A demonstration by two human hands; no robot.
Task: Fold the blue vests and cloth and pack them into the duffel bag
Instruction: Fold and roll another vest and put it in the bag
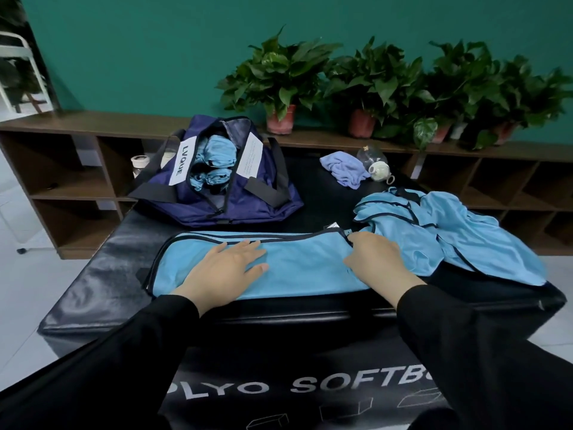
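A light-blue vest (297,265) with dark trim lies folded into a long strip across the near part of the black padded box (102,268). My left hand (226,268) presses flat on its left half, fingers straight. At the strip's right end my right hand (378,262) has its fingers curled at the trimmed edge. A heap of more blue vests (459,231) lies unfolded to the right. At the back left the navy duffel bag (248,197) stands open, with rolled blue vests (214,162) inside. A lilac cloth (344,170) lies crumpled behind.
A clear plastic bottle (372,156) and a small white pot (379,173) sit beside the lilac cloth. Behind runs a low brown shelf unit (77,169) carrying several potted plants (282,85) against a green wall. White tiled floor lies to the left.
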